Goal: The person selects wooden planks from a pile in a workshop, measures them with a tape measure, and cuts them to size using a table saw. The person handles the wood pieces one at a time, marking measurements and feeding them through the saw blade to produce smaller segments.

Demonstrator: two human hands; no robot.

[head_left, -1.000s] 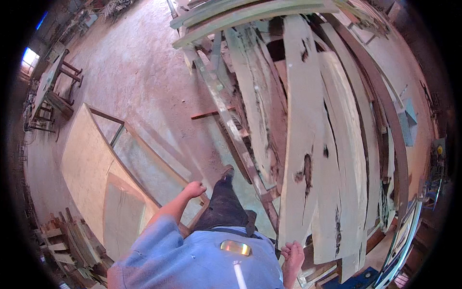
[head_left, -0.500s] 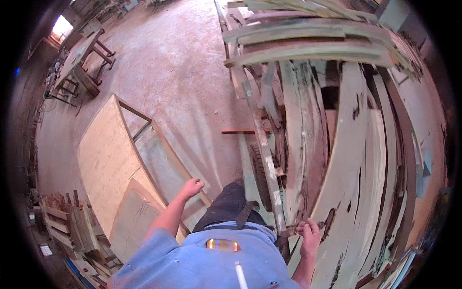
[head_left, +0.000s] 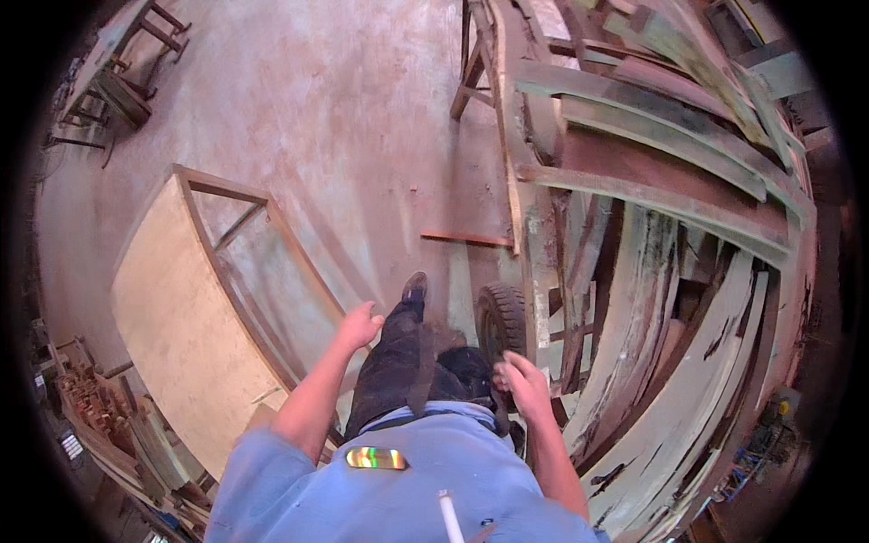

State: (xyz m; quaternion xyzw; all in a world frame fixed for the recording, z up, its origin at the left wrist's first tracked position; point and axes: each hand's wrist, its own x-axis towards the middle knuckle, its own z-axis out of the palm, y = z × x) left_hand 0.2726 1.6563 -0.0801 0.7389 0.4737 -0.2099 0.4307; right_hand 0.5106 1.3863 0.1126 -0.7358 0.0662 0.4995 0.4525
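My left hand (head_left: 360,326) hangs in front of me with its fingers loosely curled and nothing visible in it. It is nearest to the frame edge of a pale-topped wooden table (head_left: 181,308), apart from it. My right hand (head_left: 525,382) is also curled, beside a black rubber tyre (head_left: 501,319) at the side of a long load of rough boards (head_left: 625,317); no object shows in its fingers. One dark shoe (head_left: 415,287) is stretched forward on the floor.
Several curved planks (head_left: 661,204) lie crosswise over the load at the right. A reddish bar (head_left: 466,238) sticks out low across the floor ahead. Another wooden bench (head_left: 118,95) stands at the far left, and a pile of timber scraps (head_left: 90,398) at the near left.
My right hand has come from over the boards inward, beside the tyre. My leg has stepped forward. The bench and table have shifted left in view, and more of the tyre shows.
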